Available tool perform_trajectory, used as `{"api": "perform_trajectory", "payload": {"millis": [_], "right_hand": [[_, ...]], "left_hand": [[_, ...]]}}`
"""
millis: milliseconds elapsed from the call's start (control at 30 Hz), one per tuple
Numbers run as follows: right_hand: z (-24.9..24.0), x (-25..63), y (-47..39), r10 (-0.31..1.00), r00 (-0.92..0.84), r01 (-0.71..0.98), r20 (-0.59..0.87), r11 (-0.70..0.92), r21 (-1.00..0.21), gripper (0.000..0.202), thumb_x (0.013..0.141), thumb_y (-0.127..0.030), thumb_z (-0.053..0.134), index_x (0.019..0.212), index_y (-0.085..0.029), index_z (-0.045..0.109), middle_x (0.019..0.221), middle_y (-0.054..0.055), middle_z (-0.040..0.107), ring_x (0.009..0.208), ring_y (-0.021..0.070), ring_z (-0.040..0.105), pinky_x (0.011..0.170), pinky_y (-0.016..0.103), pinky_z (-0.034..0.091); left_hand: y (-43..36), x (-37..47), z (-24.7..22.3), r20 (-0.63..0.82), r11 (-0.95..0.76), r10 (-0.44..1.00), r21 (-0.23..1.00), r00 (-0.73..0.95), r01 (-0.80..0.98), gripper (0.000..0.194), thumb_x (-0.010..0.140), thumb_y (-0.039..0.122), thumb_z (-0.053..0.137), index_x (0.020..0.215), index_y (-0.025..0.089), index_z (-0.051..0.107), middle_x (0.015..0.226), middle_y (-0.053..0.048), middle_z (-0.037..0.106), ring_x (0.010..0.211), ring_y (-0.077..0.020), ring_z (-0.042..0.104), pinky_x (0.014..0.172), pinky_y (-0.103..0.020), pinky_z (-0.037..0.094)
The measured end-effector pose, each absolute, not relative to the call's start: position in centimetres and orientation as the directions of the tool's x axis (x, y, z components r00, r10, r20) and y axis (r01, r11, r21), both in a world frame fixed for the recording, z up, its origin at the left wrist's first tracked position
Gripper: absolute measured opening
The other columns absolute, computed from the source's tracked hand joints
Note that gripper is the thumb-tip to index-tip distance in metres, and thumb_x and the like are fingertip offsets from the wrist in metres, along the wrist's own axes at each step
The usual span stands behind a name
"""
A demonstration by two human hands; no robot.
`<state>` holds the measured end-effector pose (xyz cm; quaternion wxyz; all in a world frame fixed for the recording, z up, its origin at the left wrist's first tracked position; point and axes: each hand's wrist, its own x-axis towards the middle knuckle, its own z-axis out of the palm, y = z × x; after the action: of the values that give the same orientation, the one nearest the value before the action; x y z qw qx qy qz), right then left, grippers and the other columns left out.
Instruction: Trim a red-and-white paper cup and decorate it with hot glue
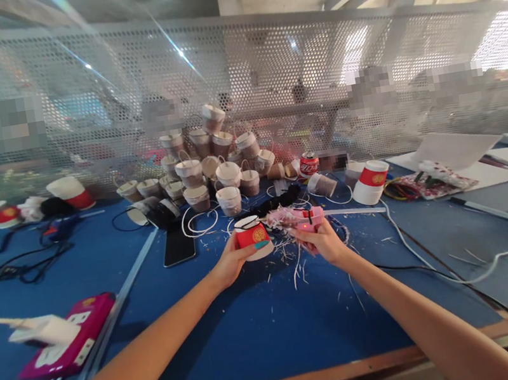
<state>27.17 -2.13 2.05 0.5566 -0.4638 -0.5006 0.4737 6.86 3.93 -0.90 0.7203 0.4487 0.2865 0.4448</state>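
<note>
Forearms (161, 333) extend, red-banded cup (249, 239) pinched inside left hand (230, 261), pink glue gun (311, 218) gripped inside right hand (324, 242).

Daylight enters beyond the mesh screen (264, 73), brightest at upper right, with streaky glare above my fingers (231, 261). Soft shadow darkens the bench (268, 342) beneath them. The view looks hazy, and toward the edges things stretch and blur.
</note>
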Motion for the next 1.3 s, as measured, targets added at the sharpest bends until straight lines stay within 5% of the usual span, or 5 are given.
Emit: {"api": "perform_trajectory", "payload": {"millis": [333,500,700,1000,1300], "right_hand": [[1.1,28.1,-1.4,0.941,0.192,0.296,0.278,0.214,-0.931,0.027,0.07,-0.043,0.063,0.082,-0.019,0.062,0.051,-0.002,0.051,0.05,0.015,0.049,0.046,0.026,0.039],[1.6,28.9,-1.5,0.84,0.438,0.802,0.32,-0.203,-0.562,0.019,0.082,-0.028,0.046,0.093,-0.016,0.057,0.082,0.011,0.061,0.079,0.026,0.06,0.069,0.035,0.044],[1.7,28.4,-1.7,0.821,0.485,0.865,0.302,-0.401,-0.301,0.033,0.074,-0.017,0.049,0.102,0.001,0.052,0.105,0.03,0.051,0.105,0.0407,0.047,0.081,0.047,0.041],[2.7,26.7,-3.7,0.717,-0.262,0.617,0.646,0.639,-0.459,0.029,0.079,-0.021,0.041,0.106,-0.02,0.051,0.125,0.009,0.055,0.11,0.0258,0.047,0.095,0.045,0.031],[2.6,25.7,-3.9,0.824,-0.346,0.431,0.449,0.564,-0.704,0.021,0.085,-0.033,0.043,0.101,-0.023,0.053,0.132,0.005,0.052,0.109,0.024,0.04,0.097,0.044,0.029]], "left_hand": [[3.8,6.9,-0.6,-0.031,0.203,0.906,0.907,0.423,-0.368,0.055,0.046,0.018,0.083,0.096,0.018,0.06,0.091,-0.004,0.071,0.093,-0.0271,0.065,0.096,-0.046,0.042],[3.6,7.2,-0.3,-0.01,0.152,0.936,0.914,0.352,-0.377,0.057,0.044,0.021,0.086,0.094,0.016,0.06,0.087,-0.003,0.071,0.086,-0.0235,0.066,0.09,-0.042,0.046],[3.9,7.3,-0.7,0.018,0.105,0.942,0.933,0.335,-0.344,0.06,0.045,0.023,0.086,0.097,0.016,0.059,0.09,-0.004,0.069,0.084,-0.0217,0.064,0.083,-0.039,0.049],[3.5,7.4,-0.5,-0.005,0.109,0.929,0.959,0.371,-0.26,0.055,0.052,0.025,0.084,0.1,0.017,0.059,0.095,-0.006,0.069,0.089,-0.022,0.064,0.085,-0.038,0.047],[3.7,7.1,-1.0,0.03,0.069,0.908,0.973,0.418,-0.22,0.05,0.052,0.027,0.083,0.095,0.018,0.059,0.091,-0.003,0.068,0.087,-0.0219,0.062,0.083,-0.037,0.045]]}}
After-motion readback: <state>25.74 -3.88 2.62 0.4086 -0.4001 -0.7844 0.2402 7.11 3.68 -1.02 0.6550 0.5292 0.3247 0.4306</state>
